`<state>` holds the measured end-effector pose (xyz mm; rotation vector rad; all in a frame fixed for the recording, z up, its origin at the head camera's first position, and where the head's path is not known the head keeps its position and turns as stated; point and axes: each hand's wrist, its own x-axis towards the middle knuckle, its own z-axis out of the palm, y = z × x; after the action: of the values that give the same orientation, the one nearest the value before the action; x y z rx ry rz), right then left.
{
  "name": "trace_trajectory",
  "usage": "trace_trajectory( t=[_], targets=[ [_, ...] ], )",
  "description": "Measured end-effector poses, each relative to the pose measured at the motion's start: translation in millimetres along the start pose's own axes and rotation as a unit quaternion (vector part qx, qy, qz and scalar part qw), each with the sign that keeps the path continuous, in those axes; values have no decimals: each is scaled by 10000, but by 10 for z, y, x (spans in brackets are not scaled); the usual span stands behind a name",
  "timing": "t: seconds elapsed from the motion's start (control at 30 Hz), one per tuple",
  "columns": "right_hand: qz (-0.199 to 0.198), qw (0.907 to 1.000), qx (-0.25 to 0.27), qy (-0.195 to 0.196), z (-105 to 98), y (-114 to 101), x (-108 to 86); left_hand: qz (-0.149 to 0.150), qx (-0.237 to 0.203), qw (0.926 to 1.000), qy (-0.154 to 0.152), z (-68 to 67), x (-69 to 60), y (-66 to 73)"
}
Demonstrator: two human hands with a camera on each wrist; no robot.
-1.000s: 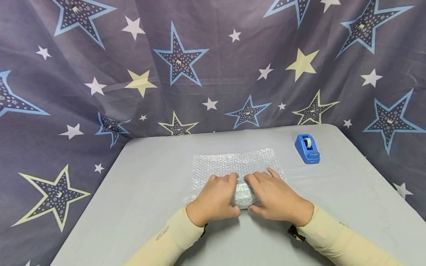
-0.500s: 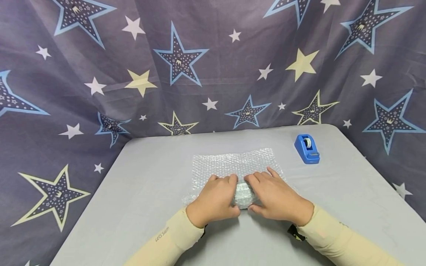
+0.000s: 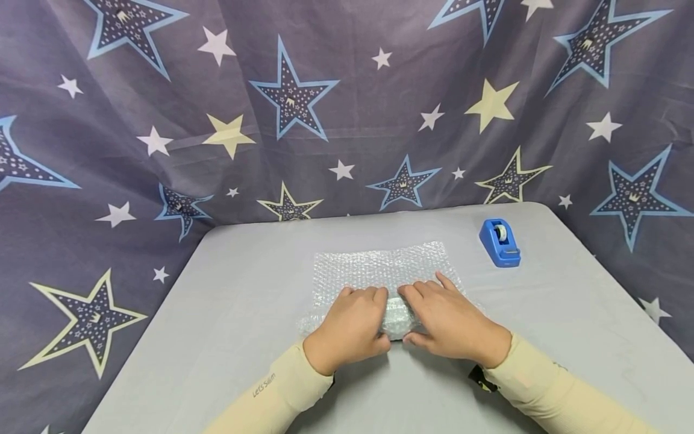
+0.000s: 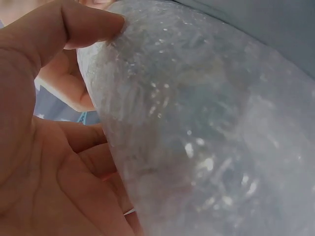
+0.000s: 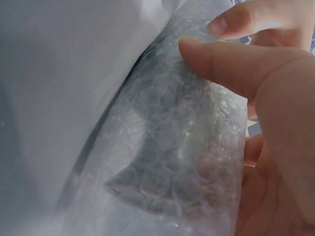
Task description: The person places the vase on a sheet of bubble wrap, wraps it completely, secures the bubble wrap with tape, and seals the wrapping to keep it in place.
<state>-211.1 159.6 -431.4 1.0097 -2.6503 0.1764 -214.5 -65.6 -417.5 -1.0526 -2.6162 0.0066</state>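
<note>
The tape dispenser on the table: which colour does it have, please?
The tape dispenser is blue; only the head view shows it.

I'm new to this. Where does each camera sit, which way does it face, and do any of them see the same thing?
Head: worn on the head, facing forward and down at the bubble-wrap roll, table and starry curtain; left hand, right hand and both sleeves show.
Left wrist: on that wrist, facing the roll closely; the left hand fills the left side.
Right wrist: on that wrist, facing the roll closely; the right hand fills the right side.
Shared: both wrist views show the roll.
</note>
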Motion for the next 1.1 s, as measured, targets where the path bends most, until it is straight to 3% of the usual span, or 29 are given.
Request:
trace_trajectory(
  t=[0.3,0.63,1.1],
  targets=[
    [48,10000,31,-57,-11,5,5,-3,28,10000,45,-16,-3,6],
    [78,9999,78,-127,-16,5,5,-25,225,9992,-315,-27,-7,11],
    [37,9999,50,-108,-3,25,1,-132,116,9994,-286,-1,-2,-40]
  ],
)
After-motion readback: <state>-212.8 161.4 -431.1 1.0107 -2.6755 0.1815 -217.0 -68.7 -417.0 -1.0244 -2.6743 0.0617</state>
